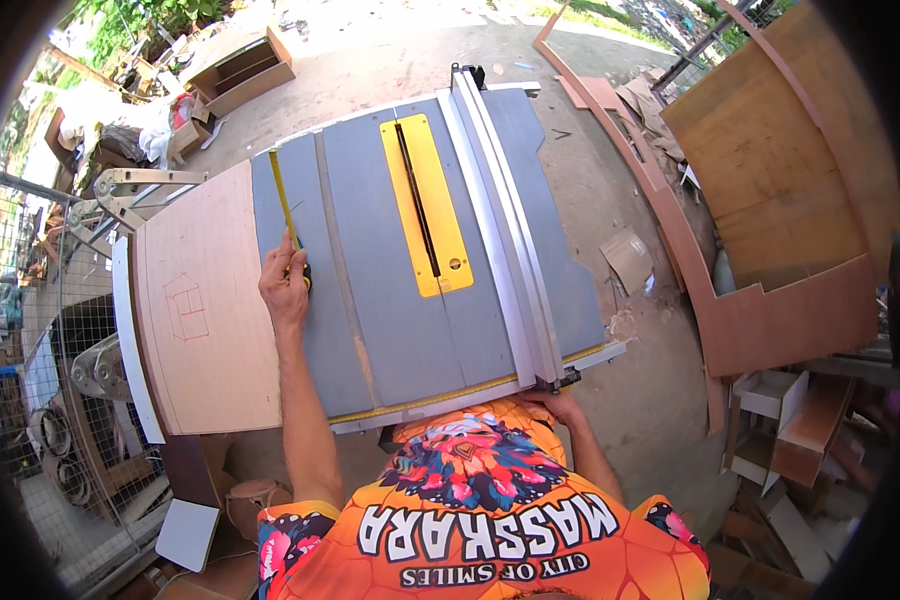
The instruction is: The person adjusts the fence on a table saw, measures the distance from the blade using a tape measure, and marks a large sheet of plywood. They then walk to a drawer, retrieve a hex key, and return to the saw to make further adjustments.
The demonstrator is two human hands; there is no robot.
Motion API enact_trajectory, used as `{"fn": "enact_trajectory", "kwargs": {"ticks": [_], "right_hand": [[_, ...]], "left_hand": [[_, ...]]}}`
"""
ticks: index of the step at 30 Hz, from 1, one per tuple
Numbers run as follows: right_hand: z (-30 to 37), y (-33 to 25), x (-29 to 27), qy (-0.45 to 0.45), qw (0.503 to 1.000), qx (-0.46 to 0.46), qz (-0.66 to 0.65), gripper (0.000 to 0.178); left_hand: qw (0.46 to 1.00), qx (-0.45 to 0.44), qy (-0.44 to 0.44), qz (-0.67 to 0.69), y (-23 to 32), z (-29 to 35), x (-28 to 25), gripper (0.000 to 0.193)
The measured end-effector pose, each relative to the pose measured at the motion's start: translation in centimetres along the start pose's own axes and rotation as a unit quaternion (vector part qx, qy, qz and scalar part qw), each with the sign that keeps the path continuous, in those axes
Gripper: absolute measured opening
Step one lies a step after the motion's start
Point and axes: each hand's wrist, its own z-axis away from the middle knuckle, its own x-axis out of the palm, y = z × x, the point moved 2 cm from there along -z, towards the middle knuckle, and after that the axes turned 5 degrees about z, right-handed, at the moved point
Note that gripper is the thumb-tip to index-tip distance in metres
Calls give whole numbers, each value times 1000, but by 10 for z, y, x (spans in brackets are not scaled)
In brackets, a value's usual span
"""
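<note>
I have the left hand (287, 283) curled around a tape measure (307, 277), over the left part of the grey table saw top (390, 330). The yellow tape blade (279, 185) runs out from the fingers to the far edge, left of the long slot (343, 290) in the tabletop. My right hand (558, 403) is low at the near end of the silver rip fence (521, 240), beside its black clamp (558, 382); the fingers are partly hidden, so I cannot tell whether they grip anything. Between slot and fence sits the yellow throat plate (452, 215). A plywood panel (225, 370) with a red box sketch (187, 307) lies along the saw's left edge. Off to the right I see a large brown wooden panel (790, 325).
</note>
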Motion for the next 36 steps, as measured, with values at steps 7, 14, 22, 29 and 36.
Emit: {"fn": "enact_trajectory", "kwargs": {"ticks": [7, 14, 22, 29, 36], "right_hand": [[-1, -2, -2, 11, 999, 20, 28, 42], [6, -12, 3, 14, 1000, 0, 27, 42], [12, -20, 9, 21, 999, 13, -20, 57], [12, -24, 10, 26, 999, -29, 10, 56], [8, -16, 6, 12, 1000, 0, 4, 63]], "left_hand": [[999, -27, 22, 36, 17, 11, 2, 45], [1000, -4, 11, 9, 23, 15, 8, 47], [999, -29, 3, 19, 22, 15, 10, 46], [999, -38, -12, 24, 19, 13, 10, 45], [999, -35, -18, 23, 13, 12, 10, 45]]}}
